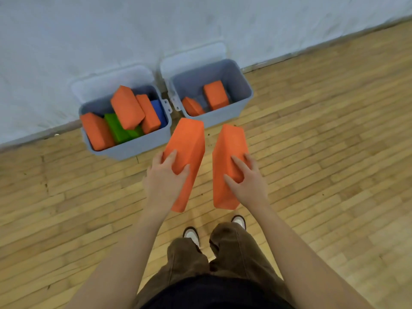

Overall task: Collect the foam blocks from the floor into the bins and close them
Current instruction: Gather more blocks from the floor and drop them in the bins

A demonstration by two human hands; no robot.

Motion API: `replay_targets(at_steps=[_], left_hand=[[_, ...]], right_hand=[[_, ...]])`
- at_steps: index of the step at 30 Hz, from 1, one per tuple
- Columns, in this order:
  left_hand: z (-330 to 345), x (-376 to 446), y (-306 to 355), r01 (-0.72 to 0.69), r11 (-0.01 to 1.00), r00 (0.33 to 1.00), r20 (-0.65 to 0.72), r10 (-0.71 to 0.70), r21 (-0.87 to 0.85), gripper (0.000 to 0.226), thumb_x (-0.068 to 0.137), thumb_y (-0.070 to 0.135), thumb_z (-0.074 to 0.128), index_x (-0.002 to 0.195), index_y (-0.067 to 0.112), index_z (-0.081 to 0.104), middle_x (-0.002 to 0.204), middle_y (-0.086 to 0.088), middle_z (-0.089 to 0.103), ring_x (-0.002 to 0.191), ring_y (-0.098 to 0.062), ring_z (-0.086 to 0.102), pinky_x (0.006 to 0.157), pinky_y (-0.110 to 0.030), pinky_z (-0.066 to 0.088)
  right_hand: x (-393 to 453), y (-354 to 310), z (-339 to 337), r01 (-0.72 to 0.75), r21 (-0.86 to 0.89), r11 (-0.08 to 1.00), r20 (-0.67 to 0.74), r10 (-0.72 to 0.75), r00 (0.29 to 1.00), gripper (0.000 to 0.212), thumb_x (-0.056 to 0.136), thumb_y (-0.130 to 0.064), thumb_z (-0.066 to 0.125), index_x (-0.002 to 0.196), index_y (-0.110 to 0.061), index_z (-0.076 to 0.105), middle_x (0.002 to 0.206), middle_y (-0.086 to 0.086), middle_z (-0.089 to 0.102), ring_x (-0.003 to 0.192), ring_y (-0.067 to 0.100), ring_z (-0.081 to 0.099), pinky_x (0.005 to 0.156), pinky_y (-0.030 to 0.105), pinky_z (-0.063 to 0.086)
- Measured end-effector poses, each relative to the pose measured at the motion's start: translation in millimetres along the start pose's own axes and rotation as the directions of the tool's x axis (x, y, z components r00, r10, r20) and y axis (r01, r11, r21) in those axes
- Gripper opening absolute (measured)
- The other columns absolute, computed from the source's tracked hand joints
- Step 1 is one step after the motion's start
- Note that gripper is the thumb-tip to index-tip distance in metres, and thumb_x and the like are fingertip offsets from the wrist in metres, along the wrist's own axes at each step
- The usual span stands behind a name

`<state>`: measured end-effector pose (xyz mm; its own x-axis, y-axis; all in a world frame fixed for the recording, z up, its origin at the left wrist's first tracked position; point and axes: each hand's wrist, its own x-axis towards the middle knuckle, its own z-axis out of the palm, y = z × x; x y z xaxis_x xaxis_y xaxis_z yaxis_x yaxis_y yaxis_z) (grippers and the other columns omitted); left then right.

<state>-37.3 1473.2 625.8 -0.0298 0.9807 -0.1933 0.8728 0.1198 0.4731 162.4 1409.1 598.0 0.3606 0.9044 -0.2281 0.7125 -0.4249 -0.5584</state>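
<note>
My left hand (pixel 165 179) grips one orange foam block (pixel 190 143), and my right hand (pixel 245 179) grips a second orange foam block (pixel 227 148). Both blocks are held side by side in the air, just short of the bins. The left grey bin (pixel 133 148) stands open against the wall, holding several blocks in orange, green and blue. Beside it on the right, the open right grey bin (pixel 243 88) holds two orange blocks (pixel 215 94). Each bin's white lid leans back against the wall.
A white wall (pixel 111 30) runs behind the bins. The floor (pixel 323 141) is wooden parquet. My legs in brown trousers and my white shoes (pixel 191 234) are below the hands.
</note>
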Motion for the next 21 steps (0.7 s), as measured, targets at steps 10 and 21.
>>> replay_targets(at_steps=[10,21], left_hand=[[25.6,164.6,84.1,-0.082,0.996,0.996,0.039,0.081,0.037,0.057,0.084,0.055,0.055,0.135,0.031,0.047,0.145,-0.001,0.038,0.125,-0.027,0.044,0.095,-0.049,0.044],[27.4,333.6,157.4,0.185,0.983,0.982,-0.025,-0.185,-0.002,0.058,0.085,0.055,0.055,0.137,0.032,0.045,0.147,0.0,0.035,0.125,-0.029,0.043,0.095,-0.051,0.042]], right_hand=[[167.0,16.3,-13.2,-0.131,0.027,0.991,0.021,0.13,0.991,0.061,0.081,-0.054,0.056,0.138,-0.042,0.038,0.153,-0.012,0.018,0.124,0.018,0.046,0.088,0.041,0.05],[407.5,-34.2,-66.8,0.1,0.002,0.995,0.124,-0.099,0.987,0.062,0.08,-0.046,0.066,0.137,-0.033,0.046,0.152,-0.001,0.025,0.128,0.023,0.042,0.095,0.042,0.045]])
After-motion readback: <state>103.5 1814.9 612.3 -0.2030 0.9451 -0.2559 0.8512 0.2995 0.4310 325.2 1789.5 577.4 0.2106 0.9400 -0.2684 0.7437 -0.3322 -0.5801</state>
